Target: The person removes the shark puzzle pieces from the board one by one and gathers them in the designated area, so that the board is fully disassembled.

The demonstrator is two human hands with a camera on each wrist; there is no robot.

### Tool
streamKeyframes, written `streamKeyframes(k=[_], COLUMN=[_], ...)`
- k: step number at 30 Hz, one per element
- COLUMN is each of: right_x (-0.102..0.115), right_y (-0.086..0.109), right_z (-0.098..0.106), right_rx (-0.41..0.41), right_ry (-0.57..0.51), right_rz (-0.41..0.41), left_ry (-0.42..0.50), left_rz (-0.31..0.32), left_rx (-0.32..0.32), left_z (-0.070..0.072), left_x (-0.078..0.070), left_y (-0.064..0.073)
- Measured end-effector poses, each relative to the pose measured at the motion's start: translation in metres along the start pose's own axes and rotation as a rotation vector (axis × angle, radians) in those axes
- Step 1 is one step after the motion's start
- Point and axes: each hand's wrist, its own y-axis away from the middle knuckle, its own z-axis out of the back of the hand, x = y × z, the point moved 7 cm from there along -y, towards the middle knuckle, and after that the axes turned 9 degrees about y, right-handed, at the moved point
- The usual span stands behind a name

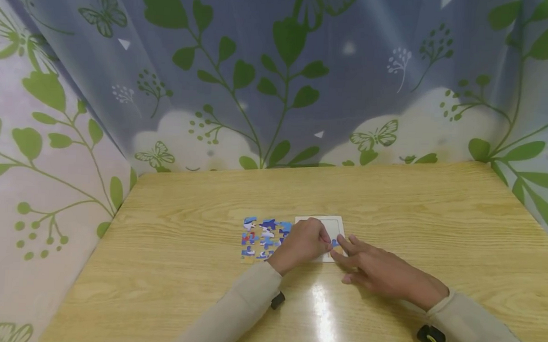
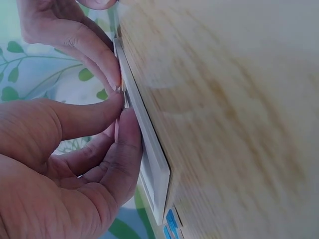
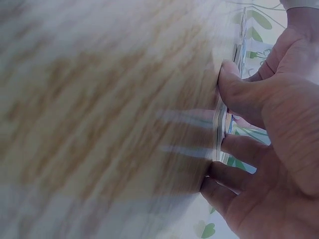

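A white puzzle board (image 1: 332, 225) with a thin printed outline lies flat on the wooden table. Over its middle, my left hand (image 1: 304, 243) pinches a small thin puzzle piece (image 2: 126, 99) between thumb and forefinger, mostly hidden by the fingers. My right hand (image 1: 372, 267) reaches in from the right with fingers extended, its fingertips at the board's right and near edges. Blue and orange pieces (image 1: 336, 251) show in the board's near right corner, beside the fingertips of both hands. In the left wrist view, the board's raised edge (image 2: 149, 144) passes just under the left fingers.
Left of the board, several loose puzzle pieces (image 1: 249, 239) with blue, white and orange print lie in rows, partly behind the left hand. The wooden table (image 1: 185, 213) meets a patterned curtain (image 1: 240, 103) at the back. Black wrist straps (image 1: 430, 337) sit at both sleeves.
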Motion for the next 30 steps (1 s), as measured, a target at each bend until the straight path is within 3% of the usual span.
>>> streamKeyframes(k=[16,23,30], right_x=[0.002,0.002,0.002], right_y=[0.002,0.001,0.002], right_z=[0.002,0.001,0.0], right_rx=[-0.02,-0.039,-0.02], right_ry=[-0.034,-0.026,-0.049], right_rz=[0.015,0.023,0.003], left_ry=[0.068,0.101,0.158], left_rz=[0.015,0.072,0.061], left_rx=[-0.006,-0.011,-0.047], left_z=[0.001,0.004,0.015], left_x=[0.004,0.01,0.017], left_y=[0.001,0.002,0.007])
